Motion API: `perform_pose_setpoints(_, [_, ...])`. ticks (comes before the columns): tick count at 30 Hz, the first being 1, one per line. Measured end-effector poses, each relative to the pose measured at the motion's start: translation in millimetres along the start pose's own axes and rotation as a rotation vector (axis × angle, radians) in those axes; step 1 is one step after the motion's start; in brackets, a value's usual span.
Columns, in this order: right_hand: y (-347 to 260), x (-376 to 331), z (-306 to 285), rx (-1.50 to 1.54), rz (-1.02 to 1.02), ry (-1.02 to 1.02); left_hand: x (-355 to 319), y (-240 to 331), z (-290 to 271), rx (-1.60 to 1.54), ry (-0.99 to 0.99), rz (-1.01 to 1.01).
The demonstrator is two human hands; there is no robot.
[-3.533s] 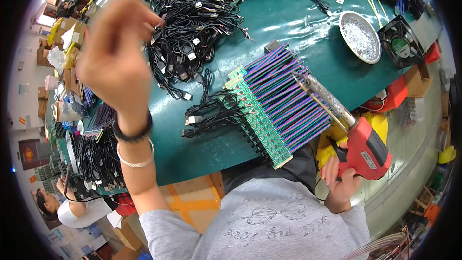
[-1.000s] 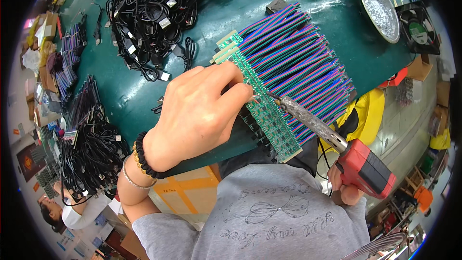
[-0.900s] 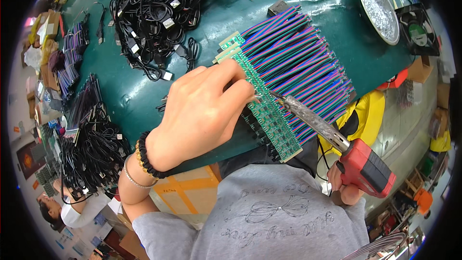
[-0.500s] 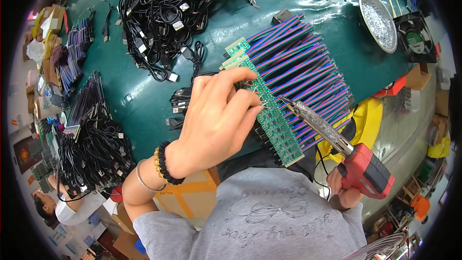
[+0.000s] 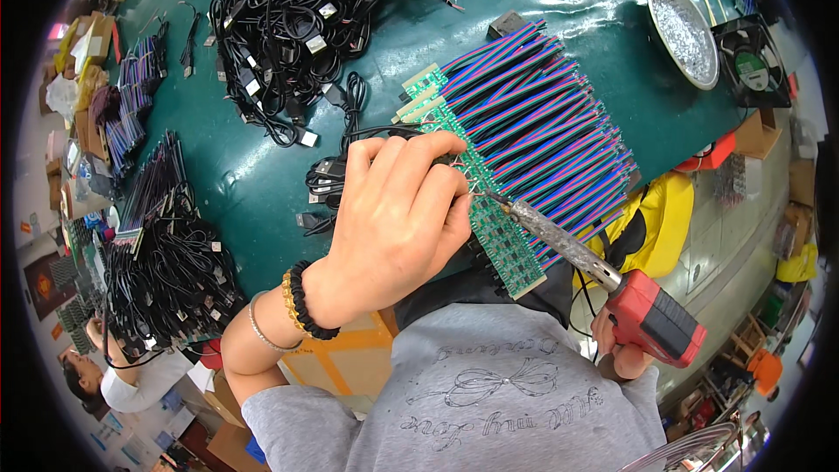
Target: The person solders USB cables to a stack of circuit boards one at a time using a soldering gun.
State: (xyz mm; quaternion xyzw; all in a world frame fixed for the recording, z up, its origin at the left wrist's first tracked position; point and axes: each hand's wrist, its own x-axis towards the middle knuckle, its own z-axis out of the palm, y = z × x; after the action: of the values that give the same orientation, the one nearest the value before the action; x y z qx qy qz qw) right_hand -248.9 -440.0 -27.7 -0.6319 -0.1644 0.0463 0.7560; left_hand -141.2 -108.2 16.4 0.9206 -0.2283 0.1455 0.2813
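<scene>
1. Two bare hands are at work. The left hand, in the middle of the frame, has its fingers curled, thumb and forefinger drawn together on a thin wire. The thumb's tip is partly hidden.
2. The right hand, lower right of centre, is wrapped around the handle of a red iron, which hides most of its fingers.
3. The iron slants up to the left; its dark tip ends over the board, just beside the left fingertips. Whether it touches is too small to tell.
4. The green board runs aslant through the centre, partly behind the left hand. Striped ribbons spread from it toward the upper right, by a black block.
5. A beaded black band and a pale bracelet circle the left wrist.
6. A few cables lie left of centre; a large black heap fills the upper left of centre, on the green table.
7. Upper right, a dish of silvery bits stands beside a square fan.
8. A yellow bag is right of centre, past the table's edge.
9. Another cable bundle lies at the left; below it sits a co-worker.
</scene>
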Motion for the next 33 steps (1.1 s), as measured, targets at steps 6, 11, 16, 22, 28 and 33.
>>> perform_pose_setpoints(6, [-9, -7, 13, -0.222, 0.141, 0.184, 4, 2, -4, -0.014, -0.065, -0.045])
perform_pose_setpoints(11, [-6, 2, 1, -0.012, 0.187, 0.016, 5, 3, -7, -0.015, -0.083, -0.053])
perform_pose_setpoints(16, [-4, -12, 2, -0.211, 0.188, 0.144, 8, 3, -8, -0.016, -0.096, -0.054])
perform_pose_setpoints(22, [-23, 27, 21, -0.047, 0.206, -0.012, 6, 3, -8, -0.022, -0.082, -0.045])
perform_pose_setpoints(28, [-14, 17, 9, -0.155, 0.174, -0.142, 7, 1, -10, -0.039, -0.099, -0.03])
perform_pose_setpoints(33, [-12, -16, 2, -0.304, 0.315, 0.031, 12, -2, -18, -0.08, -0.173, -0.013])
